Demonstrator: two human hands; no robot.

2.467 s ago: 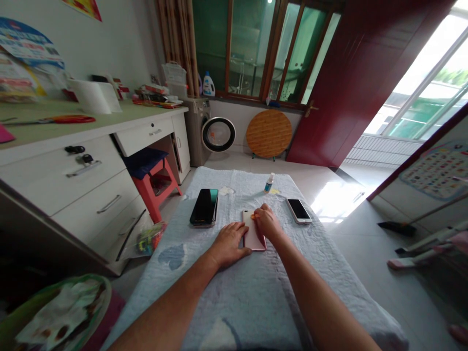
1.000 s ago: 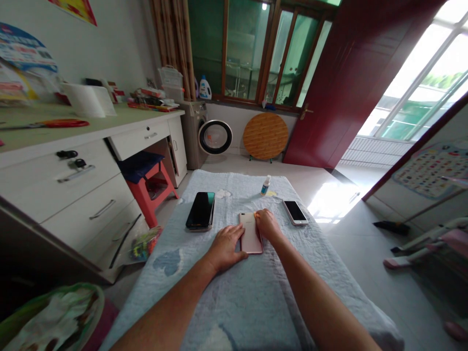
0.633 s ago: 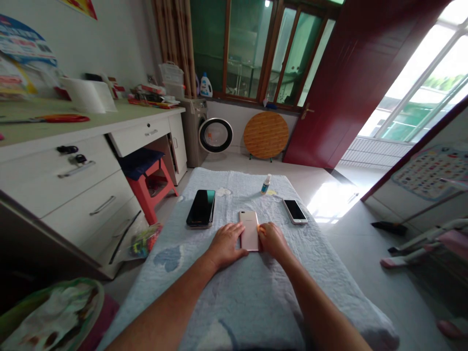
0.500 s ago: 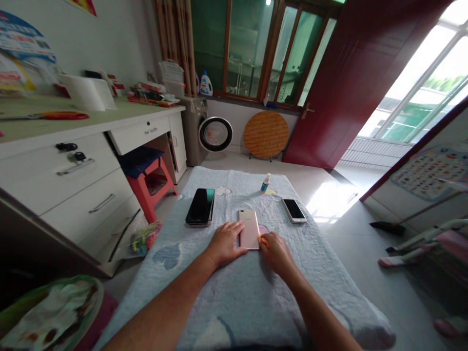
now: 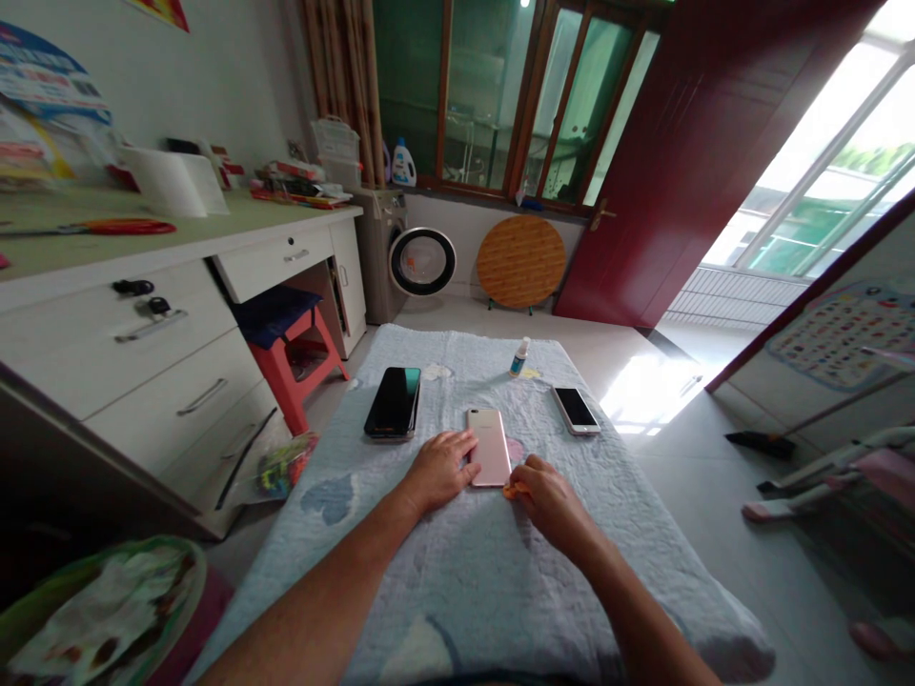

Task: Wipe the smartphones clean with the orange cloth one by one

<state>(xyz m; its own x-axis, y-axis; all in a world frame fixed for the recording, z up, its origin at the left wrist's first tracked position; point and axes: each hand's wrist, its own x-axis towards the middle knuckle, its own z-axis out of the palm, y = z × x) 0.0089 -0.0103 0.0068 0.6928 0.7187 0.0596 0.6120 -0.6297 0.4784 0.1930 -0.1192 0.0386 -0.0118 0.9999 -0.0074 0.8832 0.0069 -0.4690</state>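
A rose-gold smartphone (image 5: 490, 450) lies back side up on the pale blue quilted cover, its camera at the far left corner. My left hand (image 5: 444, 467) holds it steady, with fingers and thumb against its left edge. Beside the near right corner, my right hand (image 5: 549, 495) is closed on a small orange cloth (image 5: 516, 490), mostly hidden under the fingers. Farther left, a black smartphone (image 5: 395, 400) rests screen up, seemingly on top of another flat item. A white smartphone (image 5: 575, 411) lies screen up at the right. Behind them stands a small spray bottle (image 5: 520, 357) with a blue label.
The quilted cover (image 5: 457, 591) drapes a low table. To the left are a white desk (image 5: 172, 353), a red stool (image 5: 300, 357) and a bin (image 5: 207, 581) with used tissues. A washing machine (image 5: 378, 248) with its door open and a round wooden tabletop (image 5: 521, 261) stand beyond.
My right hand has moved with the orange cloth from the phone's right edge toward its near right corner. My left thumb has shifted from the near edge up to the left edge.
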